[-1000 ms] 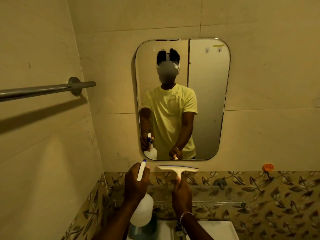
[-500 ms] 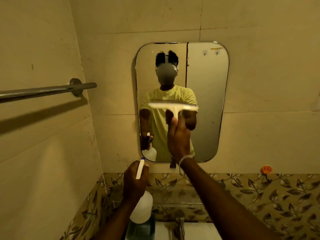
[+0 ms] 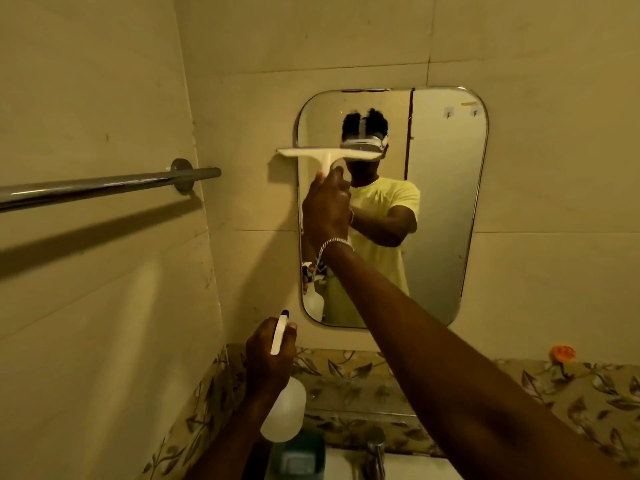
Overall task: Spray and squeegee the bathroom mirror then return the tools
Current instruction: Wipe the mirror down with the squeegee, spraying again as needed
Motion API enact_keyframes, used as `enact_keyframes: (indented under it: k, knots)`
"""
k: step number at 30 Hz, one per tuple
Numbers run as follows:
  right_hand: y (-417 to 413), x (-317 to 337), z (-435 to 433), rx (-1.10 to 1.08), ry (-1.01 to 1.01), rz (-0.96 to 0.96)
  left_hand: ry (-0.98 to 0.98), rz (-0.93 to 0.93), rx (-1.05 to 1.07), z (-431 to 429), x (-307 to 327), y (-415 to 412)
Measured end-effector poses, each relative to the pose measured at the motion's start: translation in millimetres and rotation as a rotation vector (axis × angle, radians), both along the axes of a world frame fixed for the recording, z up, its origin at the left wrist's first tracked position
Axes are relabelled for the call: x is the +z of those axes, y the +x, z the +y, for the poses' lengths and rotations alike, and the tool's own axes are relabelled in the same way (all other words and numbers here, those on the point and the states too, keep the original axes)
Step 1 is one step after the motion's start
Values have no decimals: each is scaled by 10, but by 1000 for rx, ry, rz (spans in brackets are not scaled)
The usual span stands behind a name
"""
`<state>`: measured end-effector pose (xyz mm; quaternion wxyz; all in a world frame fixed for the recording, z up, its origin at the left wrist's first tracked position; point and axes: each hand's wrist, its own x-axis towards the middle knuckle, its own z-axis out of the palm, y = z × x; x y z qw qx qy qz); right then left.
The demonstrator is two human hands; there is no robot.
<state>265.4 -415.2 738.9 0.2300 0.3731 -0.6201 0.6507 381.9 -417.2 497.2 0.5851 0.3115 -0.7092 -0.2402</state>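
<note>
A rounded rectangular mirror (image 3: 446, 209) hangs on the tiled wall ahead. My right hand (image 3: 325, 206) grips the handle of a white squeegee (image 3: 327, 154), whose blade lies level across the mirror's upper left, its left end past the mirror's edge. My left hand (image 3: 268, 362) holds a white spray bottle (image 3: 284, 415) with a blue-tipped nozzle, low and left, below the mirror. The mirror reflects a person in a yellow shirt with both tools.
A metal towel bar (image 3: 104, 187) sticks out from the left wall at about squeegee height. Below are a leaf-patterned tile band (image 3: 571, 386), a tap (image 3: 375, 452), a green container (image 3: 298, 457) and an orange hook (image 3: 562, 353) at the right.
My right hand has raised the squeegee from below the mirror to its upper left. The left hand with the bottle has stayed low. The view has shifted left and up.
</note>
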Motion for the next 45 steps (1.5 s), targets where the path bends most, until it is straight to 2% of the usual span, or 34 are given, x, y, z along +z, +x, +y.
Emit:
enact_keyframes:
  k: [4, 12, 18, 22, 24, 30, 35, 45]
  knots:
    - [12, -751, 94, 122, 95, -45, -49, -5, 1, 2, 1, 89]
    - [23, -2369, 328, 100, 297, -120, -20, -39, 7, 33, 8, 78]
    - [-13, -3114, 519, 84, 464, -221, 2, -49, -8, 67, -41, 61]
    - [-168, -3363, 795, 63, 531, -346, 3, -65, -19, 142, -54, -25]
    - [-241, -3385, 978, 63, 528, -364, -8, -86, -40, 232, -66, -86]
    - [-276, -3087, 1117, 101, 415, -243, -9, -73, -58, 253, 33, -172]
    - [-517, -2508, 1262, 18, 275, -82, -73, -56, -107, 323, 347, -352]
    - [-912, -1379, 1456, -64, 70, 92, -187, 12, -81, 338, 1268, -716]
